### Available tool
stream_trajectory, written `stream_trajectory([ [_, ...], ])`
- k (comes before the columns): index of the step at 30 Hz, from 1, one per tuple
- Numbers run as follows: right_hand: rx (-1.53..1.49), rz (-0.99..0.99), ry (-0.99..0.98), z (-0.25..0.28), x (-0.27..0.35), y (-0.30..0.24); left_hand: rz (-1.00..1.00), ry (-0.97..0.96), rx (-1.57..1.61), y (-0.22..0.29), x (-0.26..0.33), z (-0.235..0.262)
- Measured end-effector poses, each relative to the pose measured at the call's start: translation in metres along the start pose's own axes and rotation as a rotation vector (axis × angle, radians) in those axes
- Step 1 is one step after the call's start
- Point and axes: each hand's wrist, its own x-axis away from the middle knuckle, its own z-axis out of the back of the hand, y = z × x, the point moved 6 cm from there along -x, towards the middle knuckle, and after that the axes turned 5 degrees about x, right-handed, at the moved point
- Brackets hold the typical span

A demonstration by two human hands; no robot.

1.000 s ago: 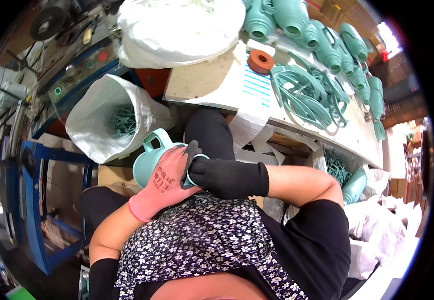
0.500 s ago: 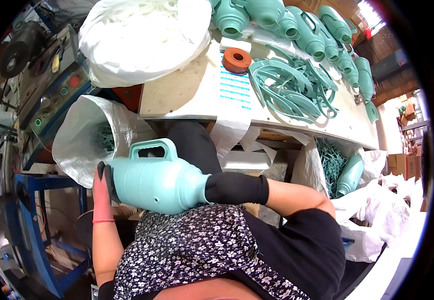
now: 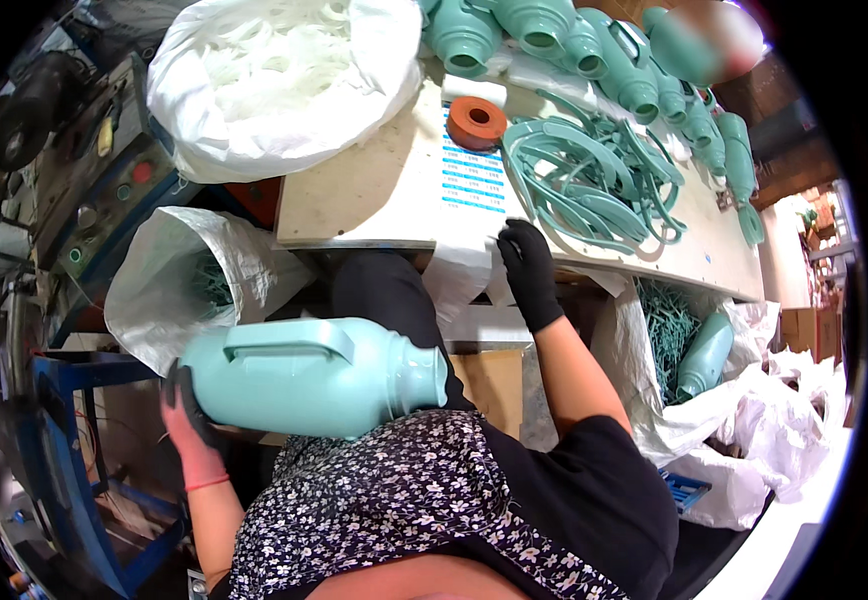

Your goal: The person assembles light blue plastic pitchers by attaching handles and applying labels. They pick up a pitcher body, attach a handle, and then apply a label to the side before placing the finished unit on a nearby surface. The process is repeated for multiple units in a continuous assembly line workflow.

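Note:
A pale green plastic thermos shell [image 3: 299, 385] lies sideways across my lap, its side handle up and its open neck to the right. My left hand [image 3: 186, 400], in a black and pink glove, grips the shell at its base end. My right hand [image 3: 530, 270], in a black glove, is off the shell, at the table's front edge. Its fingertips are pinched at the edge of the label strip [image 3: 473, 185], white with blue printed rows, which hangs down over the table edge.
On the table [image 3: 354, 205] are a brown tape roll [image 3: 476, 122], a heap of green straps [image 3: 594, 180] and several green thermos shells [image 3: 626, 75]. A white sack of translucent rings [image 3: 279, 70] is back left. Open sacks [image 3: 169, 290] with green scraps stand below. A blue metal frame [image 3: 79, 450] is left.
My right hand has let go of the shell's neck and moved up to the label strip. The shell has tipped and shifted slightly left and down in my left hand.

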Motion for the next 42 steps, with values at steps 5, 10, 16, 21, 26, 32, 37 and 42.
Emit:
stream_trajectory([
  [5, -0.372, 0.052, -0.288, 0.023, -0.044, -0.115, -0.149, 0.099, 0.300, 0.133, -0.010, 0.022],
  [10, -0.778, 0.356, -0.719, 0.025, -0.091, -0.267, -0.336, -0.276, 0.356, 0.205, -0.016, -0.026],
  [16, -0.678, 0.601, -0.703, 0.021, -0.084, -0.325, -0.482, -0.256, 0.131, 0.214, -0.007, -0.020],
  [21, -0.328, 0.190, -0.742, -0.004, -0.099, -0.291, -0.327, -0.215, 0.382, 0.200, 0.005, -0.002],
  [26, -0.638, 0.431, -0.744, 0.021, -0.034, -0.260, -0.214, 0.080, 0.385, 0.161, 0.004, 0.037],
  [32, -0.435, 0.267, -0.315, 0.011, -0.029, -0.254, -0.153, 0.257, 0.421, 0.108, 0.036, 0.073],
  [37, -0.538, 0.892, 0.060, 0.047, -0.049, -0.311, -0.499, 0.138, 0.174, 0.140, 0.035, 0.084],
  [42, -1.012, 1.204, -0.119, 0.012, 0.003, -0.362, -0.487, -0.259, 0.320, 0.198, 0.007, 0.017],
])
